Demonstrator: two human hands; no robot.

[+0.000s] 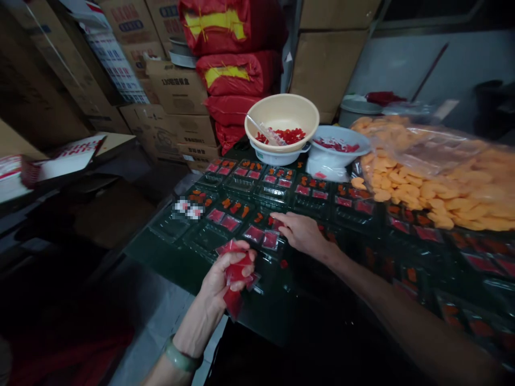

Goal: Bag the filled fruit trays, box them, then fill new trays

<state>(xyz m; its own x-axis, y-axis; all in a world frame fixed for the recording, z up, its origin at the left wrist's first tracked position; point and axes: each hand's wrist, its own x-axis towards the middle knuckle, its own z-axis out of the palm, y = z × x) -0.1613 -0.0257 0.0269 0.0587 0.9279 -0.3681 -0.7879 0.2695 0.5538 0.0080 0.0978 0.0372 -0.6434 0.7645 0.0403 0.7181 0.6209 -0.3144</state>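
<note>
My left hand (pixel 231 271) is closed round several small clear sachets with red contents (pixel 240 268), held low above the table's near edge. Some of the sachets stick out below the fingers. My right hand (pixel 301 231) reaches over a clear plastic tray (pixel 263 257), its index finger stretched out beside a small red piece (pixel 271 220) in a rear compartment. Whether the fingertip touches that piece I cannot tell. Two red sachets (pixel 254 234) lie in this tray, in front of orange pieces (pixel 258 217). Neighbouring trays (pixel 209 236) hold similar sachets and orange pieces.
On the dark green table (pixel 161 254), a cream basin (pixel 281 110) holds red pieces, next to a pale blue bowl (pixel 341 136). A large clear bag of orange pieces (pixel 434 182) lies at right. Cardboard boxes (pixel 177 88) and red wrapped bundles (pixel 241 75) stand behind.
</note>
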